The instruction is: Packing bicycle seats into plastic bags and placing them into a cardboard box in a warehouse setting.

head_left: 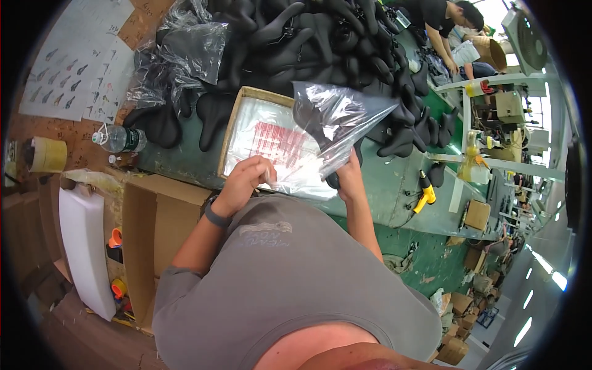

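Observation:
A black bicycle saddle in a clear plastic bag is held up over the bench. My right hand is closed round its lower end, where the dark nose shows beside the fingers. Below and left of it lies a shallow cardboard box with a stack of clear plastic bags with red print. My left hand, a dark band on its wrist, is over the box's near edge with its fingers curled in a pinch. Whatever those fingers hold, if anything, is hidden.
Black saddles are heaped across the far bench, beside bagged ones. A water bottle stands left, above an open carton. A yellow heat gun lies right. Another person works at the far right.

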Tool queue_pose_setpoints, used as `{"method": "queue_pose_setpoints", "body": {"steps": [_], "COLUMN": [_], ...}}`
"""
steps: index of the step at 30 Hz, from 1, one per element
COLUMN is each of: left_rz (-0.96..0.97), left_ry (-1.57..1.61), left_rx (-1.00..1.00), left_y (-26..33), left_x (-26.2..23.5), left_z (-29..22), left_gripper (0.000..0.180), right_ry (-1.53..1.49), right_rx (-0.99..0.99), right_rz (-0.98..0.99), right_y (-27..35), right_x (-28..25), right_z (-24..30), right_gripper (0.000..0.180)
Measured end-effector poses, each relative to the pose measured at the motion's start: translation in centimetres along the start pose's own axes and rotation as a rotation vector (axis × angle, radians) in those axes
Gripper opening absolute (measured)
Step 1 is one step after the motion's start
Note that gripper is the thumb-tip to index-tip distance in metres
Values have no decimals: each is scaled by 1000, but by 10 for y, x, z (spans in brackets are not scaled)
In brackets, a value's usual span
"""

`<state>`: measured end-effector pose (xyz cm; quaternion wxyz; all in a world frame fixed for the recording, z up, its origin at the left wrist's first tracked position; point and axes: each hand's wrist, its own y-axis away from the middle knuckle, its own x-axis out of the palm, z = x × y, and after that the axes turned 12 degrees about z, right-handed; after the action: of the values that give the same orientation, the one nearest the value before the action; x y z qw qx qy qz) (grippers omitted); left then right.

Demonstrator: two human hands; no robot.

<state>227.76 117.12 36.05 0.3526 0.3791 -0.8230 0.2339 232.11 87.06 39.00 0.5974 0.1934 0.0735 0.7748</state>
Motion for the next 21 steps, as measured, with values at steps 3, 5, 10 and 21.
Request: {"method": "queue_pose_setpoints", "body": {"steps": [3,5,10,21], "left_rz": [-261,-400,-436,-28], "left_ry": [-277,-771,656,-1366], "left_rx": [-21,-64,467,-293], "left_y": [-66,-110,-168,-228], "left_x": [25,26,-119,-60], "left_z": [-12,-41,-176,93], "left_gripper": [79,87,35,19], "right_ry": [504,856,916,726], "right_rx": [-329,-578,-690,295], "right_rz": [-69,130,-203,-697], "right_y": [-27,-37,-91,-171], "right_x": [38,45,-28,-268], "right_z": [23,46,43,-155], "right_gripper": [49,52,35,105]}}
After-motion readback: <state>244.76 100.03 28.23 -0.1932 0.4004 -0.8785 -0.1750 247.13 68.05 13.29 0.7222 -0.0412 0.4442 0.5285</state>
